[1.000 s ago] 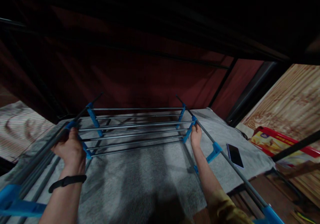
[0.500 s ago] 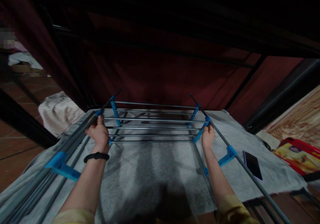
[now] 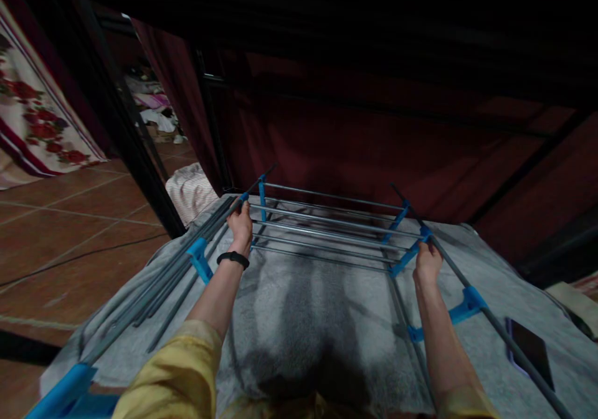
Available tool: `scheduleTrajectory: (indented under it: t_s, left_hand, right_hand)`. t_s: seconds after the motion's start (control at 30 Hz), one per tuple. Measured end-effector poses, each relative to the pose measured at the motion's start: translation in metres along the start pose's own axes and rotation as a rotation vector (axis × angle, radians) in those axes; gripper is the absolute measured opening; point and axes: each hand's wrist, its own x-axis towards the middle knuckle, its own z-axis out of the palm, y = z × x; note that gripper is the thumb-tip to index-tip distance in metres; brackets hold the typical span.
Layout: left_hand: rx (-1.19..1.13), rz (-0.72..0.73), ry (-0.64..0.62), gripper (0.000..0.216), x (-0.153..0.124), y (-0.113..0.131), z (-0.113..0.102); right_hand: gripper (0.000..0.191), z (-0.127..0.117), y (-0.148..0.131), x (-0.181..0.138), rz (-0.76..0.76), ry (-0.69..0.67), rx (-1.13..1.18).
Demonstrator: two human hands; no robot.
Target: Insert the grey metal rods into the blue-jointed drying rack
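Note:
A rack of grey metal rods [image 3: 327,223] with blue plastic joints lies low over a grey towel [image 3: 299,319]. My left hand [image 3: 241,223], with a black band on the wrist, is closed round the left side rail beside a blue joint. My right hand [image 3: 426,263] is closed on the right side rail at another blue joint [image 3: 411,251]. Both arms reach forward in yellow sleeves. More blue brackets sit along the rails near me, one of them a blue bracket [image 3: 200,258] on the left and another a blue bracket [image 3: 465,304] on the right.
A dark phone [image 3: 530,350] lies on the towel at the right. Dark red fabric walls on black poles [image 3: 210,120] rise behind the rack. Terracotta floor tiles [image 3: 70,220] spread to the left, with a striped cloth [image 3: 189,188] and a floral cloth [image 3: 37,114].
The view has swung left, showing the tiled floor and floral cloth; the red box at the right has left the view. Both hands keep their grip on the side rails.

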Motion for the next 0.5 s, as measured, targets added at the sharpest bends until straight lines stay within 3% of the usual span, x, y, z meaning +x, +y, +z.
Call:
scheduleTrajectory:
  t_s: [0.13,0.5]
  left_hand:
    - [-0.027,-0.039,0.048,0.026,0.006,-0.004,0.009]
    - [-0.019,-0.035,0.02,0.024,0.007,-0.004,0.027]
  right_hand:
    - [0.047,0.005,-0.002,0.008,-0.02,0.025,0.018]
    - [0.045,0.019,0.012,0.028,0.011,0.039,-0.052]
